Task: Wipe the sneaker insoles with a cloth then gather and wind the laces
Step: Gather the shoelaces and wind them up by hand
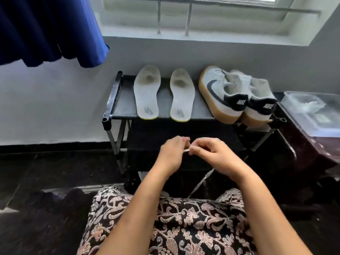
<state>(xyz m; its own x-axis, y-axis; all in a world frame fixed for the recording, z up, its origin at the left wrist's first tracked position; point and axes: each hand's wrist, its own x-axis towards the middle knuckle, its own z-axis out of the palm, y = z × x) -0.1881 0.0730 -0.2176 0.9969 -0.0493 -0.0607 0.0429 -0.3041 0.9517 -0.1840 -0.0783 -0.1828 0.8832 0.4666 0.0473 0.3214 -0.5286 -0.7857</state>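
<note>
Two pale grey insoles lie side by side on the top shelf of a black shoe rack [114,100], the left insole [146,92] and the right insole [181,95]. To their right stands a pair of white sneakers [237,97] with gum soles, heels toward me. In front of the rack, my left hand [172,155] and my right hand [211,155] meet, both pinching a white lace [187,151] between their fingertips. The lace trails from under my right hand down toward my lap [200,183]. No cloth is in view.
A clear plastic box [312,113] sits on a dark cabinet to the right of the rack. A blue curtain [49,32] hangs at the upper left beside a barred window. My lap in patterned fabric [174,221] fills the foreground over a dark floor.
</note>
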